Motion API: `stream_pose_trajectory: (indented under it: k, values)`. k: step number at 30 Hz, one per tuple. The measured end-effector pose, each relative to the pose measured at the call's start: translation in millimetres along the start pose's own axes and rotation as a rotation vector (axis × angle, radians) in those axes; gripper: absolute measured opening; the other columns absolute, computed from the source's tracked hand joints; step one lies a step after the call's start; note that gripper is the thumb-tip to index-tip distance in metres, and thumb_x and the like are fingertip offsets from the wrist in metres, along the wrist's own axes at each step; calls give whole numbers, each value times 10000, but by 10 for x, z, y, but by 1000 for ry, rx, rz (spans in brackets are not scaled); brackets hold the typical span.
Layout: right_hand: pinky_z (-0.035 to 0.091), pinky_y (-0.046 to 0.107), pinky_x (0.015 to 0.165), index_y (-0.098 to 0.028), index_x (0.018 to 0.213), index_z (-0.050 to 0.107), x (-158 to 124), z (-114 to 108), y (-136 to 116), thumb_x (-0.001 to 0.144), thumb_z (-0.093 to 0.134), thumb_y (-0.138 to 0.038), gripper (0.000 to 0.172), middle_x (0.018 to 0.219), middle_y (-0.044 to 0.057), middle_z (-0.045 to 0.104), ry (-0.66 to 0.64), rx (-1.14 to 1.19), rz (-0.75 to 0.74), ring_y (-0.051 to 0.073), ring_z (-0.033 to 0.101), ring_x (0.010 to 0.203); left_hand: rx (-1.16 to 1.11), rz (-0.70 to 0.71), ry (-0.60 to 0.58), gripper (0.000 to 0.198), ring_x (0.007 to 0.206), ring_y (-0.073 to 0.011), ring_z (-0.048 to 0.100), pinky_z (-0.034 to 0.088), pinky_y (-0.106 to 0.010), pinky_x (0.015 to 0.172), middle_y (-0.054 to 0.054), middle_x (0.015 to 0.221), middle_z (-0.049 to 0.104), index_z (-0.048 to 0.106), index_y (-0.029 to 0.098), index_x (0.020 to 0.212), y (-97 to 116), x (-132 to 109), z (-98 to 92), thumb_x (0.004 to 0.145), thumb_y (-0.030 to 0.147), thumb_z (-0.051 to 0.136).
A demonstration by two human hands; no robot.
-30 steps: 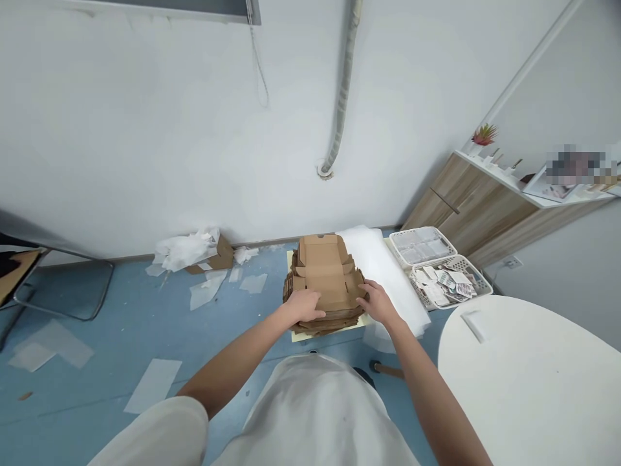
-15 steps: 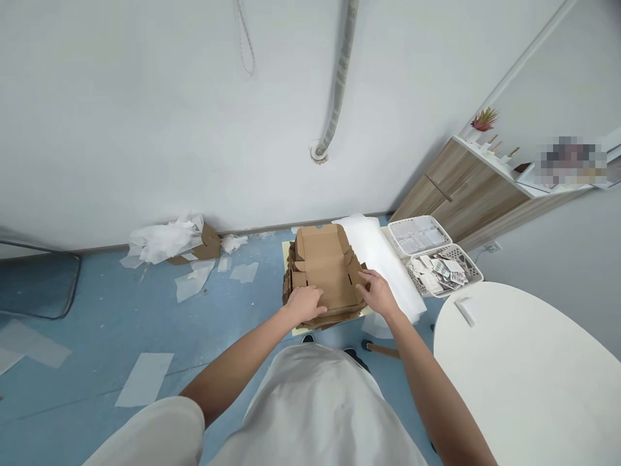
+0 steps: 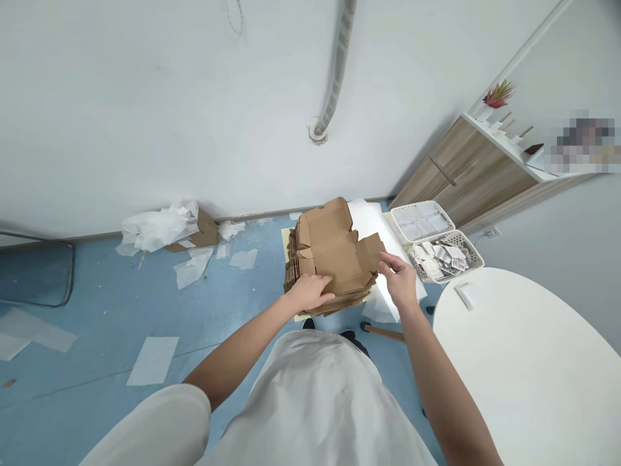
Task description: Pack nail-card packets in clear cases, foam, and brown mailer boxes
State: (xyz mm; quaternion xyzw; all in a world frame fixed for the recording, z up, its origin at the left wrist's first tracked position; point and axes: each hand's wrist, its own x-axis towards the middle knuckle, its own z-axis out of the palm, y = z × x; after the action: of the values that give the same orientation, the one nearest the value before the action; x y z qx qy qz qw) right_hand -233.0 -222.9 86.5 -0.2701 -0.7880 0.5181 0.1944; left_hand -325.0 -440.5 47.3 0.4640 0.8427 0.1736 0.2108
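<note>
A flattened cardboard box (image 3: 334, 249), brown with cut flaps and slots, lies on top of a stack of similar flat boxes (image 3: 292, 272). My left hand (image 3: 309, 292) rests on its near-left part, fingers stretched out over the cardboard. At the right side, my right hand (image 3: 400, 279) pinches the edge of a side flap (image 3: 370, 251) between thumb and fingers. That flap is lifted out to the right of the stack. White sheet material (image 3: 371, 217) lies just beyond the boxes.
Two white baskets (image 3: 439, 279) hold packets and small cards. A round white table (image 3: 528, 362) stands at right, before a wooden cabinet (image 3: 466, 168). Paper scraps (image 3: 152, 360) litter the blue floor, and a cardboard box (image 3: 207, 228) with crumpled white sheets sits by the wall.
My right hand has moved right and slightly up, drawing the side flap outward. The top box has turned a little on the stack. My left hand stays on its near-left part.
</note>
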Motion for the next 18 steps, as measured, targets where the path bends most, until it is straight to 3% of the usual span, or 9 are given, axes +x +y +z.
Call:
stream_pose_trajectory:
  k: [3,7,11,14,18]
  values:
    - [468,381,818,-188,1009,608,-2,-25,28,732,515,-306,315,1057,73,599,-7,-76,-20,204,556,952,8,40,3,466,843,-226,592,386,-294,675,-72,918,648,486,198,1163,-36,12,-1,824,493,362]
    - [410,452,873,-220,1108,552,-115,31,51,735,518,-347,395,1215,103,459,32,-392,-200,263,423,1114,183,99,28,341,771,-199,605,380,-294,658,-72,829,656,614,177,865,-20,67,65,875,362,329]
    - [359,484,905,-237,1120,536,-262,153,87,772,486,-348,369,1213,109,435,-44,-590,-370,277,391,1126,326,131,127,275,660,-180,606,366,-338,728,-61,695,650,592,148,698,7,111,160,856,205,375]
    - [331,507,914,-237,1099,544,-297,198,110,774,489,-394,365,1202,110,446,-78,-628,-370,291,396,1116,360,141,242,261,604,-156,594,332,-376,833,-47,650,640,576,147,694,-9,95,197,852,175,370]
    - [317,491,933,-231,1222,421,-202,162,106,741,512,-478,549,1330,116,303,25,-487,-253,298,310,1197,376,185,375,246,559,-124,570,269,-396,946,-11,619,610,564,158,739,-25,7,229,854,153,348]
